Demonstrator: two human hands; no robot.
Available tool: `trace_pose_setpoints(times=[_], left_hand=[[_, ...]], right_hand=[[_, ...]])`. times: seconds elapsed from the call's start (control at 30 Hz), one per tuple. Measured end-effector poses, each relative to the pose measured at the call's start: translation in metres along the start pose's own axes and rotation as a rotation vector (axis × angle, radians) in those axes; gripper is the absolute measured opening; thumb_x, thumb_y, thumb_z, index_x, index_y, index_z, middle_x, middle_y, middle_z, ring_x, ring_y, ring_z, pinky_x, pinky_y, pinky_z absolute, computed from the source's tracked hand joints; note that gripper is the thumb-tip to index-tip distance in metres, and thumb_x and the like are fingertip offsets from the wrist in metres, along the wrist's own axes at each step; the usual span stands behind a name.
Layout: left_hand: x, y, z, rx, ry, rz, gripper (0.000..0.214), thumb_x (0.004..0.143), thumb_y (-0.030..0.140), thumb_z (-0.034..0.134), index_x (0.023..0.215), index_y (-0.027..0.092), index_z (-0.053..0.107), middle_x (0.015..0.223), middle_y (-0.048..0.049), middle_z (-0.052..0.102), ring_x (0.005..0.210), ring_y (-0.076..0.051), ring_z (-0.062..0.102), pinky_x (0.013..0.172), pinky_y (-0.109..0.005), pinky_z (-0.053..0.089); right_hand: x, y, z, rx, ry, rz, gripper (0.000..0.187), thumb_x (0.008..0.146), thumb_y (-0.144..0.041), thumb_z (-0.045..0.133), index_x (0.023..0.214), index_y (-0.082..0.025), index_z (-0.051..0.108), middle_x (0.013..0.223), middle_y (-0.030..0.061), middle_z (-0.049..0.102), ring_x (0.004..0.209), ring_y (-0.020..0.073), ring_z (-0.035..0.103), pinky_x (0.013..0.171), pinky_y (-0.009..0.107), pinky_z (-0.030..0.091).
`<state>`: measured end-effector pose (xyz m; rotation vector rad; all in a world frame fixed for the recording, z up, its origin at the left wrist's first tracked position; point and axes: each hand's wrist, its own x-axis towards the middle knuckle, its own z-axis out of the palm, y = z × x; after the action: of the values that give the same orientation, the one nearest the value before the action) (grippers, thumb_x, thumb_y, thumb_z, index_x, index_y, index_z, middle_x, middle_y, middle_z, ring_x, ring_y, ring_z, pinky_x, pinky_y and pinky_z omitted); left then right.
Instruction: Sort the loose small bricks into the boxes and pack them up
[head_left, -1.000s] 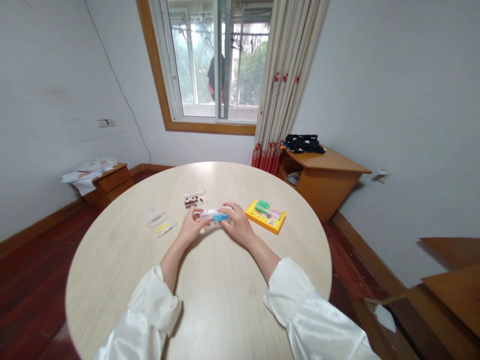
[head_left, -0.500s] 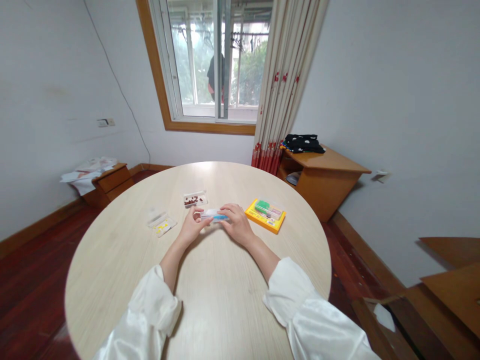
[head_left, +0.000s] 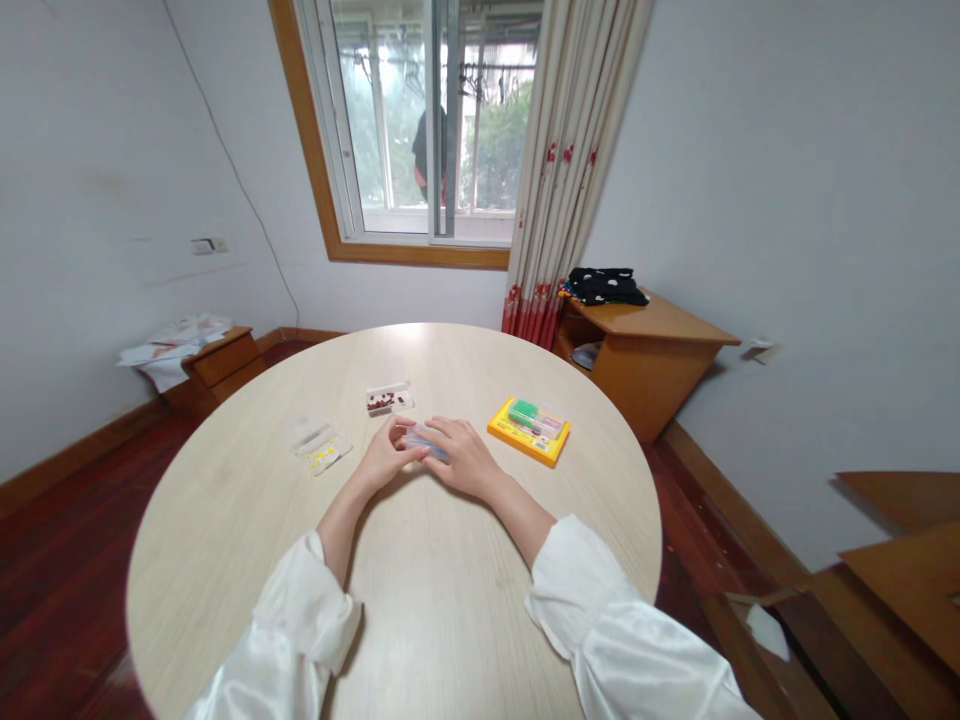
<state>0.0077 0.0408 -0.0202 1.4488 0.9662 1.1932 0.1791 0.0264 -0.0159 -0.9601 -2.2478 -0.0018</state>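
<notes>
Both hands are on a small clear plastic box [head_left: 426,438] near the middle of the table. My left hand [head_left: 386,458] closes on its left end, thumb along the near side. My right hand [head_left: 466,460] lies over the right end, its fingers across the top and the thumb at the near edge. The box looks pale and cloudy, and what it contains is mostly hidden by my fingers. Just beyond my left hand stands an open clear box with dark red-brown pieces [head_left: 387,400]. Further left lies an open clear box with yellow pieces [head_left: 322,455].
A yellow flat box [head_left: 517,440] with a clear case holding green and pink pieces [head_left: 534,417] on top is right of my hands. The round pale wooden table [head_left: 420,600] stands before a window. Wooden cabinets [head_left: 652,350] flank it.
The right hand has shifted slightly left and further over the clear box. The blue seen in the box earlier is now out of sight, and the box lies flatter and lower.
</notes>
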Motion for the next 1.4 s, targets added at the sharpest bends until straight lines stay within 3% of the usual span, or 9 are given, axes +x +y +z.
trace_pose_setpoints(times=[0.2, 0.47, 0.73, 0.9, 1.03, 1.27, 1.4], left_hand=[[-0.001, 0.005, 0.001, 0.012, -0.056, 0.011, 0.048, 0.054, 0.031, 0.079, 0.088, 0.018, 0.048, 0.079, 0.0005, 0.062, 0.067, -0.013, 0.059, 0.064, -0.026, 0.048], [-0.001, 0.004, 0.001, 0.021, -0.015, 0.008, 0.049, 0.054, 0.033, 0.078, 0.091, 0.019, 0.049, 0.08, 0.0002, 0.062, 0.071, -0.015, 0.06, 0.068, -0.029, 0.047], [0.0, 0.003, -0.001, -0.001, 0.013, 0.013, 0.057, 0.056, 0.034, 0.078, 0.1, 0.019, 0.045, 0.082, -0.0005, 0.063, 0.071, -0.014, 0.06, 0.067, -0.027, 0.048], [0.0, 0.002, -0.002, -0.002, 0.034, 0.019, 0.065, 0.057, 0.037, 0.077, 0.111, 0.02, 0.044, 0.096, -0.0031, 0.063, 0.074, -0.013, 0.062, 0.07, -0.028, 0.049], [0.001, -0.001, -0.003, -0.011, 0.07, 0.003, 0.065, 0.059, 0.037, 0.076, 0.113, 0.022, 0.044, 0.092, -0.0015, 0.062, 0.073, -0.012, 0.062, 0.075, -0.034, 0.052], [0.001, -0.003, -0.002, -0.013, 0.074, 0.004, 0.06, 0.062, 0.035, 0.074, 0.113, 0.023, 0.044, 0.084, 0.0018, 0.062, 0.073, -0.014, 0.064, 0.074, -0.037, 0.054], [0.002, -0.003, -0.001, -0.017, 0.081, 0.006, 0.06, 0.062, 0.035, 0.073, 0.112, 0.023, 0.044, 0.082, 0.0027, 0.062, 0.073, -0.014, 0.064, 0.073, -0.037, 0.054]], right_hand=[[0.0, -0.006, -0.005, 0.011, -0.111, 0.102, 0.053, 0.084, -0.029, 0.061, 0.134, -0.019, 0.048, 0.132, 0.0156, 0.055, 0.123, 0.0237, 0.051, 0.101, 0.044, 0.039], [0.0, -0.007, -0.008, 0.113, -0.13, 0.187, 0.062, 0.085, -0.032, 0.059, 0.141, -0.017, 0.036, 0.137, 0.0169, 0.051, 0.125, 0.0252, 0.049, 0.102, 0.046, 0.04], [0.0, -0.004, -0.008, 0.021, -0.099, 0.13, 0.045, 0.087, -0.034, 0.058, 0.131, -0.025, 0.051, 0.127, 0.0112, 0.057, 0.115, 0.0225, 0.054, 0.097, 0.041, 0.044], [0.0, -0.001, -0.006, -0.062, -0.013, 0.11, 0.043, 0.085, -0.037, 0.062, 0.125, -0.024, 0.057, 0.124, 0.0121, 0.059, 0.114, 0.0256, 0.053, 0.092, 0.043, 0.044], [0.0, 0.013, -0.017, -0.124, 0.102, 0.147, 0.041, 0.084, -0.036, 0.062, 0.123, -0.023, 0.059, 0.122, 0.0119, 0.06, 0.112, 0.0264, 0.053, 0.093, 0.043, 0.042], [-0.015, 0.064, -0.062, -0.293, 0.403, 0.444, 0.031, 0.084, -0.034, 0.059, 0.112, -0.021, 0.065, 0.117, 0.0117, 0.063, 0.11, 0.0286, 0.051, 0.091, 0.044, 0.037], [-0.028, 0.079, -0.077, -0.342, 0.481, 0.588, 0.027, 0.083, -0.033, 0.056, 0.105, -0.02, 0.067, 0.108, 0.0103, 0.066, 0.102, 0.0273, 0.053, 0.089, 0.043, 0.036]])
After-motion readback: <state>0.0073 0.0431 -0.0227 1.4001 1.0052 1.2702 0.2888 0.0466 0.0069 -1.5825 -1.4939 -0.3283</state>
